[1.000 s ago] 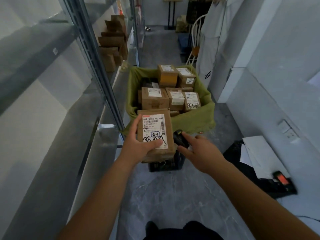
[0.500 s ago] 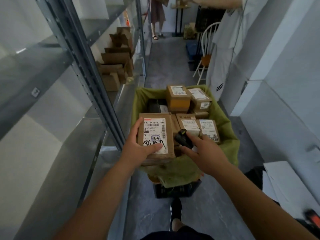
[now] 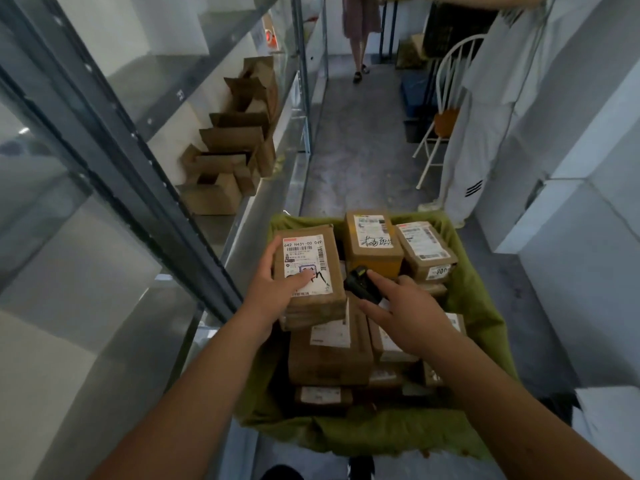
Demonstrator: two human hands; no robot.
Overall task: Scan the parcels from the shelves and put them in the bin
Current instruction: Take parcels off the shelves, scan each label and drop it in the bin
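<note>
Gripping a labelled parcel [image 3: 309, 268] by its near-left corner, the left hand [image 3: 277, 289] is holding it over the green-lined bin [image 3: 478, 306], above other parcels [image 3: 329, 355], while the right hand [image 3: 405, 313] is clutching a black scanner [image 3: 362, 284] just beside it.

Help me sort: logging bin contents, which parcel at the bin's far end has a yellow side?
The middle parcel, bearing handwritten black characters on its label. It shows a yellow front face; the right parcel beside it is plain brown.
</note>
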